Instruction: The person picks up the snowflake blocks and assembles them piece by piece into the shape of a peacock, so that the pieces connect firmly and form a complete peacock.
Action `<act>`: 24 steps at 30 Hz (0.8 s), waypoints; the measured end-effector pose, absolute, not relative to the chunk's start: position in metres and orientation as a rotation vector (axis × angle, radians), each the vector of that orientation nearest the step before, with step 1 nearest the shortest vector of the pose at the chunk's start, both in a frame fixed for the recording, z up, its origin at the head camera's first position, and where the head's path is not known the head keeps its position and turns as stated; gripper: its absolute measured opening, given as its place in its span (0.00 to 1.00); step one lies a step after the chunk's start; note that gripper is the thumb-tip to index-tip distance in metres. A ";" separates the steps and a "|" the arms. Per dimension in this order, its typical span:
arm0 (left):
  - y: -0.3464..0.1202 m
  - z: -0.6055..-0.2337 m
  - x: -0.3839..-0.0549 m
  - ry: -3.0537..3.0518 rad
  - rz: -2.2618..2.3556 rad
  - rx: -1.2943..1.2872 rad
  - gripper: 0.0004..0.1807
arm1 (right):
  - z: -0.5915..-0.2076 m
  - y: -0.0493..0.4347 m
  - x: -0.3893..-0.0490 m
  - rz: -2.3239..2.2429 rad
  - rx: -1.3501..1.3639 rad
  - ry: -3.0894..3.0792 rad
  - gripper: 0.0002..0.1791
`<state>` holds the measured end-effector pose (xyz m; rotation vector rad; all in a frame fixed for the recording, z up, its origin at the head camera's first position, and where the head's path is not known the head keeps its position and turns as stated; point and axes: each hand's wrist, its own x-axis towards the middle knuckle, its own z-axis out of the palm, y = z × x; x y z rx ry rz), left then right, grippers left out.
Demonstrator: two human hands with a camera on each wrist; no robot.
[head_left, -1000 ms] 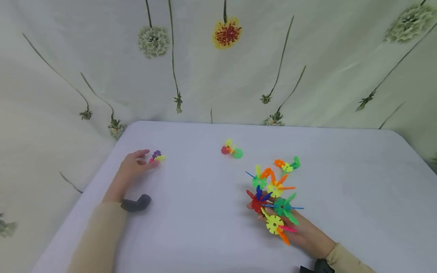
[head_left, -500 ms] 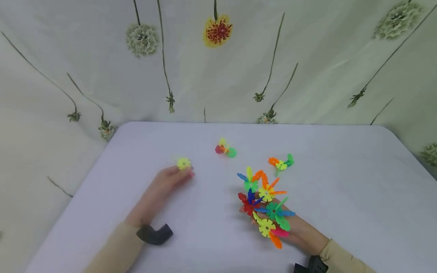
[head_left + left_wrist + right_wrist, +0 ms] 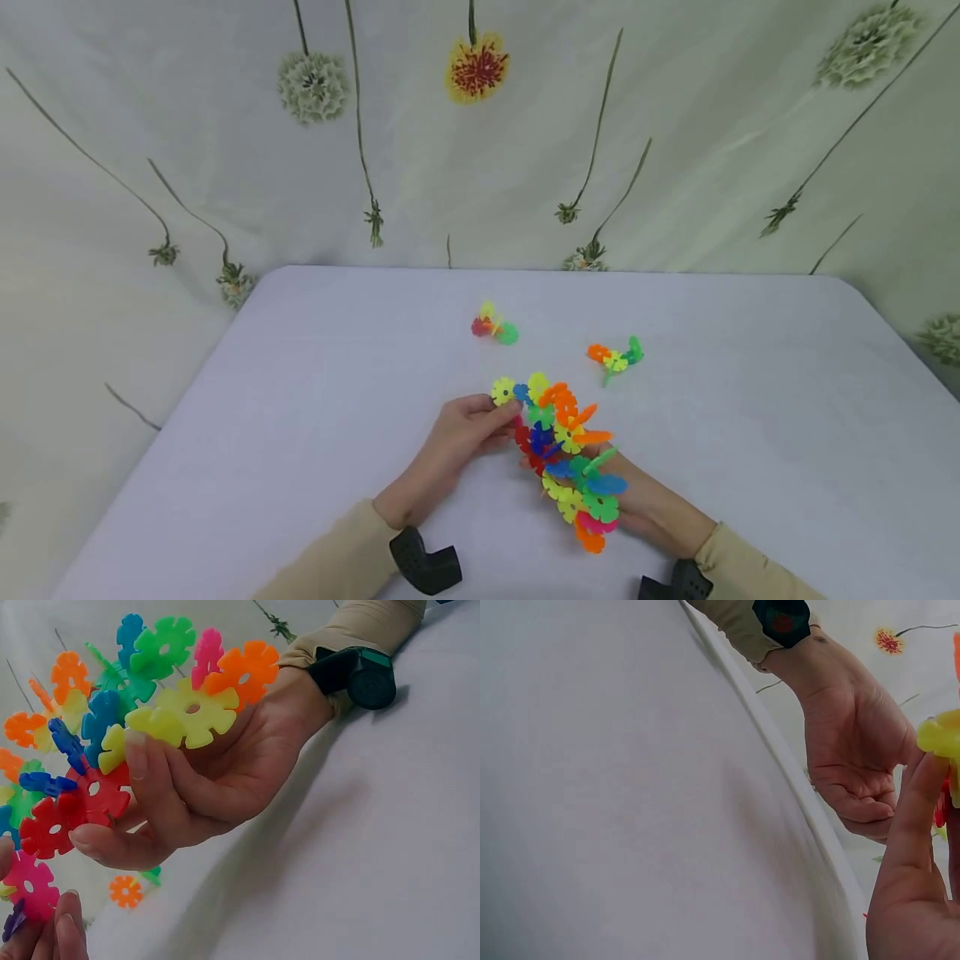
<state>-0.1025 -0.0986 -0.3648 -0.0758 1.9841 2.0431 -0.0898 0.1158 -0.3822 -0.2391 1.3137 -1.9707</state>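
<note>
A cluster of interlocking plastic snowflake discs [image 3: 568, 440] in yellow, green, orange, red and blue lies over my right hand [image 3: 645, 500], which holds it from beneath. The left wrist view shows the right fingers around its red disc [image 3: 51, 829] and a yellow disc [image 3: 196, 711]. My left hand [image 3: 450, 446] pinches a smaller joined piece with a yellow disc [image 3: 503, 391] and, in the left wrist view, a pink disc [image 3: 33, 885]. This piece is at the cluster's upper left end; whether the two are joined cannot be told. In the right wrist view most of the cluster is outside the picture.
Farther back on the white-covered table [image 3: 360, 333] lies a small piece of red, yellow and green discs [image 3: 495, 327]. Another piece in orange, yellow and green [image 3: 616, 359] lies to its right. A flower-printed cloth [image 3: 525, 167] hangs behind the table.
My left hand has picked up the small piece from the table's left side and carried it right to the cluster. My right hand has stayed nearly in place.
</note>
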 end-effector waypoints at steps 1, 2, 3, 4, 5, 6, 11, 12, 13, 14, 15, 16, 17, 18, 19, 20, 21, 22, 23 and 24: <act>-0.098 -0.364 -0.102 2.003 2.037 -0.073 0.23 | -0.383 0.115 -0.090 -1.973 -0.243 1.308 0.43; -0.098 -0.364 -0.101 2.022 2.032 -0.065 0.23 | -0.383 0.115 -0.090 -1.976 -0.244 1.306 0.44; -0.097 -0.363 -0.101 2.036 2.030 -0.061 0.23 | -0.383 0.115 -0.090 -1.977 -0.241 1.305 0.45; -0.098 -0.362 -0.101 2.052 2.028 -0.056 0.22 | -0.383 0.115 -0.090 -1.978 -0.243 1.309 0.45; -0.098 -0.362 -0.100 2.069 2.023 -0.052 0.21 | -0.383 0.115 -0.090 -1.980 -0.237 1.317 0.43; -0.098 -0.361 -0.100 2.085 2.018 -0.048 0.21 | -0.383 0.116 -0.089 -1.983 -0.226 1.325 0.42; -0.097 -0.359 -0.099 2.112 1.990 -0.029 0.20 | -0.384 0.118 -0.087 -1.994 -0.212 1.366 0.37; -0.097 -0.358 -0.099 2.116 1.985 -0.027 0.20 | -0.384 0.118 -0.088 -1.994 -0.218 1.372 0.37; -0.097 -0.358 -0.098 2.121 1.982 -0.027 0.21 | -0.385 0.117 -0.088 -1.997 -0.227 1.374 0.36; -0.096 -0.357 -0.098 2.130 1.978 -0.030 0.21 | -0.385 0.117 -0.088 -2.000 -0.227 1.374 0.36; -0.096 -0.358 -0.098 2.142 1.976 -0.032 0.20 | -0.386 0.117 -0.088 -2.002 -0.229 1.380 0.36; -0.095 -0.358 -0.098 2.146 1.984 -0.037 0.20 | -0.387 0.116 -0.088 -2.004 -0.241 1.387 0.36; -0.094 -0.359 -0.098 2.155 1.991 -0.044 0.20 | -0.387 0.116 -0.088 -2.006 -0.251 1.397 0.35; -0.094 -0.360 -0.098 2.161 2.001 -0.051 0.20 | -0.388 0.116 -0.088 -2.009 -0.259 1.403 0.35; -0.093 -0.361 -0.097 2.168 2.009 -0.059 0.20 | -0.389 0.115 -0.089 -2.015 -0.275 1.402 0.34; -0.092 -0.361 -0.097 2.175 2.016 -0.068 0.20 | -0.390 0.115 -0.089 -2.018 -0.294 1.406 0.34; -0.092 -0.362 -0.097 2.183 2.025 -0.073 0.20 | -0.391 0.114 -0.089 -2.022 -0.312 1.404 0.33; -0.091 -0.363 -0.096 2.192 2.027 -0.080 0.20 | -0.392 0.114 -0.090 -2.023 -0.326 1.406 0.32; -0.091 -0.365 -0.096 2.211 2.021 -0.086 0.21 | -0.392 0.113 -0.090 -2.024 -0.331 1.408 0.32; -0.091 -0.366 -0.096 2.221 2.017 -0.091 0.21 | -0.393 0.113 -0.090 -2.026 -0.330 1.412 0.31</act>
